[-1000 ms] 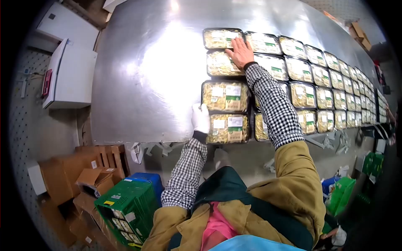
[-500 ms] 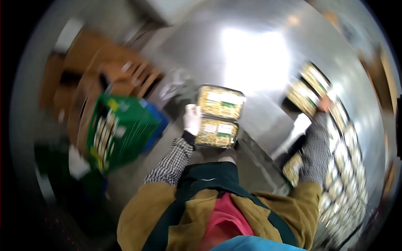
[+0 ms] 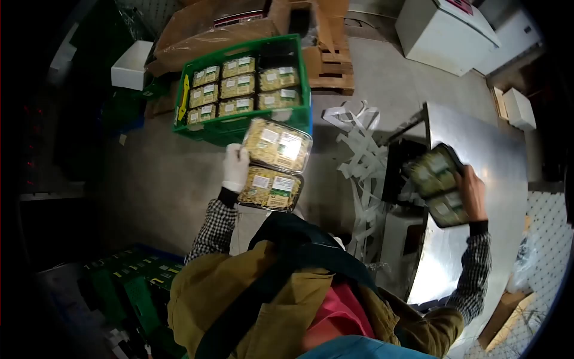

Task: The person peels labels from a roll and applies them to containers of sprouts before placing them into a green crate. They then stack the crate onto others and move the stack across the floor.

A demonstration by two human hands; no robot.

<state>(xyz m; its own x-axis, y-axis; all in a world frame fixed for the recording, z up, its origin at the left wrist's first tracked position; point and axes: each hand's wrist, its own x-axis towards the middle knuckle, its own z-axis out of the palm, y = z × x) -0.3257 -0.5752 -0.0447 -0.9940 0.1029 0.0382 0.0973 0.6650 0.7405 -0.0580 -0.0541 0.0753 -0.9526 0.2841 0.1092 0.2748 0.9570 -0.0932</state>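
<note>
My left hand (image 3: 236, 169), in a white glove, is closed on the left edges of two film-topped food trays. The upper tray (image 3: 277, 145) and lower tray (image 3: 270, 189) have black rims, white and green labels and pale yellow, sprout-like contents. My bare right hand (image 3: 473, 192) grips two similar, blurred trays at their right side, an upper one (image 3: 435, 170) and a lower one (image 3: 448, 209), above the metal table (image 3: 445, 263). A green crate (image 3: 239, 127) lies just beyond my left hand, holding several such trays in columns; its far right corner shows a dark gap.
Cardboard boxes (image 3: 224, 30) and a wooden pallet (image 3: 332, 66) lie behind the crate. White strapping (image 3: 362, 155) is heaped on the floor left of the table. A white cabinet (image 3: 442, 33) stands at the back, and more green crates (image 3: 134, 287) are at lower left.
My view has swung left towards the green crate. My right hand has lifted two trays from beside the tray rows on the table. My left hand still holds its two trays.
</note>
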